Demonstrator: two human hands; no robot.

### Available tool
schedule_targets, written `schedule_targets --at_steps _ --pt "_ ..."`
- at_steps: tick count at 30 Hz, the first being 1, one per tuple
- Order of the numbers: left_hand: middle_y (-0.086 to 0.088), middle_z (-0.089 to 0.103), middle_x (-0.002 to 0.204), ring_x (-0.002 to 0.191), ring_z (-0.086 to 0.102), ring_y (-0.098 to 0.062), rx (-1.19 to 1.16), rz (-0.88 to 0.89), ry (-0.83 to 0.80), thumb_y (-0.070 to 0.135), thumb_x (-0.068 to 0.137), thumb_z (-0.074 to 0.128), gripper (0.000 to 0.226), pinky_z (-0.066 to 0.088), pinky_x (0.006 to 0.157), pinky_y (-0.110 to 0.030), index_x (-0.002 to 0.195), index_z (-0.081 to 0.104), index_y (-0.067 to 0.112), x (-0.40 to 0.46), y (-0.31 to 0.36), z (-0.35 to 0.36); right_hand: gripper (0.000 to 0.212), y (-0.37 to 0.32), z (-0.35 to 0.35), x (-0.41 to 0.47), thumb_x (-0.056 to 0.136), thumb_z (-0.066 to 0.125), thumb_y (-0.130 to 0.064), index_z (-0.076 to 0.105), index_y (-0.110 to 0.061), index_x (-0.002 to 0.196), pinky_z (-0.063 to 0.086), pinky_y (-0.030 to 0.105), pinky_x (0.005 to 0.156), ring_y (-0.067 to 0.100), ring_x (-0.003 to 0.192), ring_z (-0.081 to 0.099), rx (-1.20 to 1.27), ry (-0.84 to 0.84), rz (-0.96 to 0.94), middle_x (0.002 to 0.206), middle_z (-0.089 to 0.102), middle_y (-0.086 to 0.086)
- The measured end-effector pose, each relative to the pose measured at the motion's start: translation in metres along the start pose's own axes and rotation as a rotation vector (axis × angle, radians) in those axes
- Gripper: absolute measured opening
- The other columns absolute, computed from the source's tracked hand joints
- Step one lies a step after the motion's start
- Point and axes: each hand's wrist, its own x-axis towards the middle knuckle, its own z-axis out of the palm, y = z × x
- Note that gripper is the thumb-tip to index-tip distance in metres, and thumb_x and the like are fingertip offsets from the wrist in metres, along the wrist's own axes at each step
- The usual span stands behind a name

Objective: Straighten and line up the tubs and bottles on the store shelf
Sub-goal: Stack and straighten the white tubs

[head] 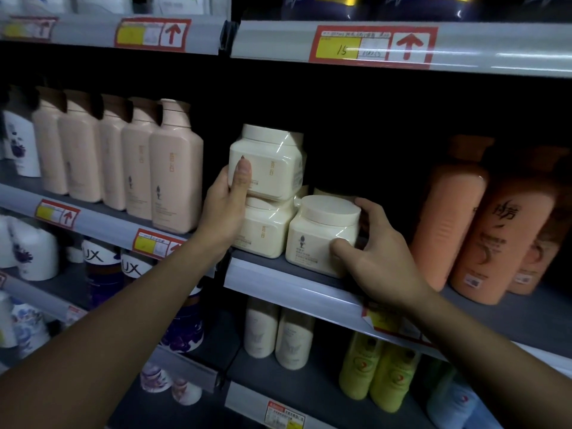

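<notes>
Forearms reach in, left hand (227, 201) gripping upper stacked tub (267, 162), right hand (376, 258) clasping front tub (323, 235) at the shelf edge (294, 281); squaring step underway, next likely needs labels turned forward, flush.

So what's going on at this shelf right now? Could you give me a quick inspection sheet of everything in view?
Surface: grey shelf with a price-label rail along its front edge.
Job's things: upper cream tub stacked, tilted, on a lower cream tub; a third cream tub stands beside them at the shelf front; a row of pink bottles to the left; orange bottles leaning to the right.
Clutter: nothing seen.
Grippers: left hand holds the upper tub, thumb on its front; right hand holds the third tub.
Cables: nothing seen.
Surroundings: more stocked shelves above and below, red and yellow price tags, dim light.
</notes>
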Motion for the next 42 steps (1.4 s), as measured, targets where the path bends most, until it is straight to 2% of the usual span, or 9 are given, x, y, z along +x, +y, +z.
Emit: schedule_targets --at_steps 5,10,15,20,24,28,34,39,42 --pt "0.004 0.075 0.111 0.097 0.072 -0.001 0.018 0.01 -0.008 0.065 0.091 0.043 0.058 0.056 0.075 -0.017 0.124 0.062 0.022 -0.003 0.001 0.0 0.073 -0.001 0.001 0.001 0.084 0.068 -0.027 0.038 -0.032 0.15 0.037 -0.004 0.08 -0.008 0.091 0.056 -0.015 -0.01 0.003 0.104 0.052 -0.034" --pt "0.007 0.076 0.11 0.099 0.072 -0.002 0.029 0.004 -0.017 0.063 0.095 0.044 0.051 0.057 0.077 -0.018 0.123 0.064 0.026 -0.003 0.003 -0.001 0.07 -0.001 -0.002 0.0 0.09 0.065 -0.026 0.035 -0.036 0.153 0.033 -0.005 0.079 -0.008 0.1 0.051 0.009 -0.066 0.021 0.118 0.053 -0.026" --pt "0.014 0.077 0.103 0.095 0.072 0.003 0.026 -0.02 -0.032 0.058 0.099 0.044 0.037 0.055 0.071 -0.012 0.118 0.063 0.033 -0.005 0.007 -0.003 0.063 -0.005 -0.004 0.011 0.083 0.05 -0.049 0.056 -0.031 0.142 0.042 0.032 0.11 0.0 0.12 0.056 0.254 0.064 0.18 0.127 0.062 -0.022" --pt "0.014 0.077 0.105 0.096 0.072 0.003 0.014 -0.026 -0.048 0.06 0.098 0.043 0.038 0.055 0.072 -0.012 0.119 0.063 0.034 -0.005 0.008 -0.004 0.057 -0.012 -0.004 0.053 0.061 0.07 -0.049 0.072 -0.011 0.104 0.056 0.051 0.094 0.029 0.097 0.071 0.409 0.226 0.473 0.098 0.076 0.006" --pt "0.013 0.077 0.106 0.097 0.072 0.002 0.002 -0.015 -0.032 0.063 0.094 0.045 0.042 0.055 0.073 -0.014 0.118 0.064 0.035 -0.004 0.006 -0.002 0.017 -0.023 0.003 0.084 0.086 0.074 -0.023 0.071 -0.007 0.088 0.059 0.04 0.076 0.028 0.077 0.071 0.437 0.025 0.656 0.082 0.074 0.011" --pt "0.018 0.077 0.103 0.095 0.072 0.003 -0.016 -0.014 -0.055 0.06 0.095 0.045 0.036 0.055 0.071 -0.012 0.116 0.062 0.036 -0.003 0.004 -0.004 0.021 -0.033 0.005 0.113 0.095 0.069 -0.028 0.068 -0.012 0.082 0.052 0.036 0.067 0.025 0.066 0.062 0.239 -0.279 0.69 0.077 0.068 0.01" --pt "0.011 0.076 0.114 0.103 0.073 -0.003 -0.049 0.006 -0.09 0.058 0.095 0.046 0.043 0.057 0.078 -0.019 0.126 0.062 0.031 -0.001 -0.002 -0.006 0.044 -0.025 0.018 0.136 0.077 0.079 -0.052 0.071 -0.012 0.094 0.052 0.063 0.097 0.04 0.102 0.071 -0.064 -0.393 0.684 0.106 0.073 0.019" --pt "0.009 0.076 0.114 0.104 0.073 -0.004 -0.054 0.014 -0.073 0.056 0.097 0.047 0.044 0.058 0.079 -0.02 0.127 0.062 0.028 0.0 -0.005 -0.005 0.034 -0.031 0.021 0.13 0.103 0.053 -0.04 0.063 -0.016 0.081 0.05 0.034 0.071 0.021 0.07 0.058 -0.08 -0.356 0.544 0.086 0.064 0.009" --pt "0.01 0.076 0.115 0.105 0.072 -0.004 -0.037 0.015 -0.067 0.058 0.096 0.046 0.045 0.058 0.081 -0.021 0.128 0.062 0.029 0.0 -0.006 -0.005 0.037 -0.038 0.009 0.129 0.111 0.037 -0.03 0.063 -0.008 0.126 0.043 0.033 0.097 0.031 0.116 0.059 -0.014 -0.342 0.453 0.135 0.059 0.015"
